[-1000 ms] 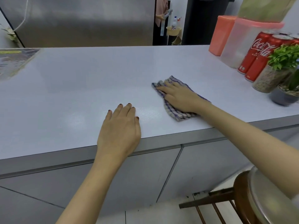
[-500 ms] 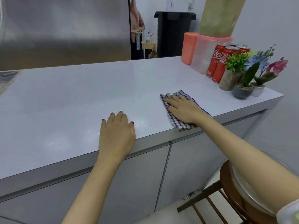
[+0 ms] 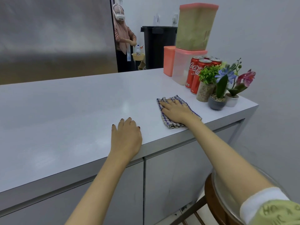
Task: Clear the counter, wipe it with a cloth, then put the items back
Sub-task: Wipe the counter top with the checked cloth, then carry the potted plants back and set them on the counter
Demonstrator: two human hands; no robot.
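Observation:
A blue-and-white checked cloth (image 3: 168, 123) lies flat on the pale grey counter (image 3: 73, 108), near its front edge. My right hand (image 3: 176, 110) presses on the cloth with straight, spread fingers. My left hand (image 3: 125, 137) rests palm-down on the bare counter at the front edge, left of the cloth, holding nothing. At the counter's far right end stand red cola cans (image 3: 195, 75), three small potted plants (image 3: 217, 93), and stacked pink-lidded plastic containers (image 3: 194, 30).
A wooden stool (image 3: 209, 195) with a glass lid on it stands at the lower right, beside the grey cabinet doors (image 3: 170, 176). A steel fridge (image 3: 55, 34) rises behind the counter. Another person (image 3: 123, 34) stands in the background near a black bin (image 3: 158, 46).
My right hand has slid the cloth to the right, nearer the plants. My view has shifted rightward and up. My left hand stays flat at the counter edge.

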